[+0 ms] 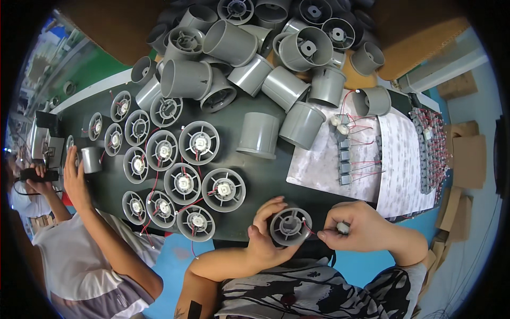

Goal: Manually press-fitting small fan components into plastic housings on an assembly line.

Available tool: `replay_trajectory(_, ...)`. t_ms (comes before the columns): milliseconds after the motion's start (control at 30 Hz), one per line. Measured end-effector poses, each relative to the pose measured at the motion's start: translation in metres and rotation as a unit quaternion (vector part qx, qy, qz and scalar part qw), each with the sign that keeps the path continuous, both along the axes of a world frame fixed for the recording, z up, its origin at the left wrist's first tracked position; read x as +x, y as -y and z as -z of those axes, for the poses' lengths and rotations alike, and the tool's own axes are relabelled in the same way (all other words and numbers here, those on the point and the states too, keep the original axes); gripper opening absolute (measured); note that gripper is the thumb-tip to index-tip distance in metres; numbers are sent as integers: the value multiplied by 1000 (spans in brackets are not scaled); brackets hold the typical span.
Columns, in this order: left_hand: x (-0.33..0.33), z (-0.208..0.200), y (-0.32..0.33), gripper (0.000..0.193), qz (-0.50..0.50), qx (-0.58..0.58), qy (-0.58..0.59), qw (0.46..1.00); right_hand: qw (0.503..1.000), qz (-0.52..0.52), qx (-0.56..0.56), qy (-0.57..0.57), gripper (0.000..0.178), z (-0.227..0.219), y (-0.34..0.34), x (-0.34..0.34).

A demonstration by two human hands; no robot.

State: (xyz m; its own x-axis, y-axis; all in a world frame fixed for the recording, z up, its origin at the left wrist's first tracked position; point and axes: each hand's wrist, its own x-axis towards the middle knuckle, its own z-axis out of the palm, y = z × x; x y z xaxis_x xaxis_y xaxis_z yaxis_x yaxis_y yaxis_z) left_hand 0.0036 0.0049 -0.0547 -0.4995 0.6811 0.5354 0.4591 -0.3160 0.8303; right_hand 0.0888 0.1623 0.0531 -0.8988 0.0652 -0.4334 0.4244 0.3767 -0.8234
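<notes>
head view, left hand (261, 234): curling around the side of a gray cup, holding it, thumb and fingers spread to the cup's width
gray cup (290, 226): sitting in the left hand above the near edge of the surface, spoked end facing the camera
right hand (357, 226): pinching a small gray part between thumb and fingers, narrow grip, just beside the cup, not touching it
small gray part (343, 228): sticking out of the right hand's grip, partly hidden by the fingers
red wire (312, 232): running from the cup toward the right fingertips; far end is hiding, cannot tell what it is joining
surface (260, 181): carrying everything below, dark top
wired cups (224, 190): standing in a loose group left of center, pale pieces in their middles, red leads trailing
cup pile (230, 43): heaping up at the back, cups lying at mixed angles, some upright
paper sheets (313, 162): lying right of center, edges overlapping
small motors (345, 155): lining up in a column on the left sheet, red leads pointing right
motor cluster (426, 141): packing together at the far right, many red leads
cardboard (433, 32): standing behind the pile, right side
co-worker's hand (76, 183): reaching in at left, fingers extending upward, near a small cup (92, 160); cannot tell if touching
</notes>
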Motion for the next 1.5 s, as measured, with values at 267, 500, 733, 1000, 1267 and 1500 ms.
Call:
replay_trajectory(267, -4, -19, 3, 106, 10, -48, -14, 999, 993, 60, 33, -93, 13, 7, 9, -5)
replay_trajectory(500, -5, -21, 13, 93, 67, -15, 78, 995, 969, 55, 188, -150, 13, 7, 11, -4)
replay_trajectory(733, -15, -23, 13, 42, 38, -169, 31, 984, 988, 34, 115, -94, 11, 6, -6, -18)
replay_trajectory(1000, -16, -19, 11, 28, 23, -148, 14, 989, 931, -113, 313, -153, 16, 3, 7, -12)
replay_trajectory(1267, -14, -23, 9, 12, -4, -105, 8, 994, 769, -178, 592, -164, 32, -15, 19, -9)
replay_trajectory(1500, -18, -29, 12, 11, 21, -161, -17, 987, 911, -94, 319, -244, 35, 5, 15, -2)
